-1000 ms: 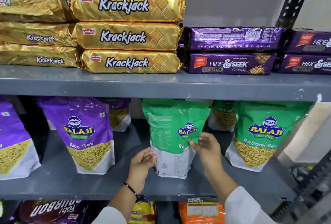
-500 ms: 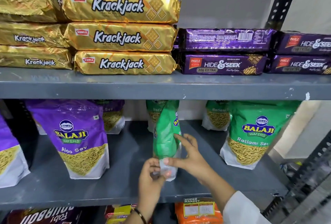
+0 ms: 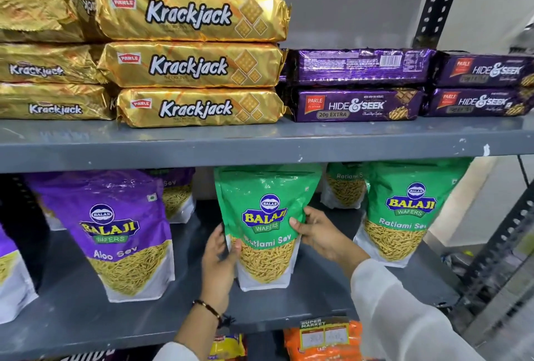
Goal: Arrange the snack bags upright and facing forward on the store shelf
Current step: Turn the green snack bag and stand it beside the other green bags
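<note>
— Where was the bag they were handling?

— The green Ratlami Sev bag [image 3: 267, 225] stood upright on the middle shelf [image 3: 72, 311], near its front edge and roughly midway along it, with its printed front turned toward the camera. Its white base looked to be resting on the shelf surface, though I could not tell for certain.

— And the hands?

— Both were on it. The left hand [image 3: 218, 262] gripped the lower left side of the bag, fingers curled around the edge and thumb on the front. The right hand [image 3: 316, 230] held the right side higher up, thumb pressed on the front beside the logo, the other fingers wrapped behind. A dark bracelet [image 3: 209, 310] sat on the left wrist, and a white sleeve [image 3: 404, 311] covered the right forearm.

— What stood around it?

— To the left, apart from it, a purple Aloo Sev bag [image 3: 115, 230] stood upright and facing forward, with another purple bag [image 3: 177, 196] behind it toward the back of the shelf. To the right, a second green Ratlami Sev bag [image 3: 404, 210] also faced forward, near the right end, with one more green bag [image 3: 344, 184] behind it.

— And higher up?

— On the upper shelf [image 3: 260, 144], gold Krackjack packs [image 3: 190, 63] were stacked flat three high at the front edge, with purple Hide & Seek packs [image 3: 355, 86] stacked two high to their right.
</note>
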The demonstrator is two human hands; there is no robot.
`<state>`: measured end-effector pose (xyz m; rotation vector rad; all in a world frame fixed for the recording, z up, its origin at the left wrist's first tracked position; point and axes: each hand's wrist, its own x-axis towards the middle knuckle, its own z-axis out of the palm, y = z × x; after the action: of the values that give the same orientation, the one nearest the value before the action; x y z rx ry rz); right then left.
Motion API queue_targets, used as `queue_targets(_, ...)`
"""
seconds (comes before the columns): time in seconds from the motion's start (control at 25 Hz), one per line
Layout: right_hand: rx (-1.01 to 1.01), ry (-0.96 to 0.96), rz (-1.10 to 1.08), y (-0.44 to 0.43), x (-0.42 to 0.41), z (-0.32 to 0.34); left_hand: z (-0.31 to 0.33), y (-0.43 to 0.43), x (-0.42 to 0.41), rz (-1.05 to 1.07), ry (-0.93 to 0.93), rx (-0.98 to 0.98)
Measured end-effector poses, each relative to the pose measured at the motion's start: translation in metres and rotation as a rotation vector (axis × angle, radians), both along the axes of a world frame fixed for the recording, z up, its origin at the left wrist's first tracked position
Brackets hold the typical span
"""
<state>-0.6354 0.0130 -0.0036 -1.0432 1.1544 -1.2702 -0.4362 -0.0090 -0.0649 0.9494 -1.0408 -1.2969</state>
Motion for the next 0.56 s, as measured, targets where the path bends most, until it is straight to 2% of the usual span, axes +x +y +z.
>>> queue_targets(0.2,-0.084,0.006,-0.065,0.0,0.01,-0.01,0.001,0.014,-0.002,0.015,-0.009,-0.062)
queue_targets(0.28,-0.114,0.043,-0.136,0.01,0.009,-0.01,0.003,0.019,-0.001,0.224,-0.019,-0.089)
queue_targets(0.36,-0.164,0.078,-0.304,0.022,-0.004,-0.006,0.01,0.034,-0.008,0.455,-0.048,-0.161)
queue_targets(0.4,-0.19,0.063,-0.394,0.029,-0.015,-0.003,0.017,0.047,-0.018,0.462,-0.05,-0.21)
queue_targets(0.48,-0.225,-0.01,-0.583,0.044,-0.05,0.001,0.031,0.071,-0.054,0.305,-0.062,-0.306)
queue_targets(0.56,-0.258,-0.099,-0.748,0.058,-0.089,0.002,0.039,0.081,-0.092,0.149,-0.175,-0.366)
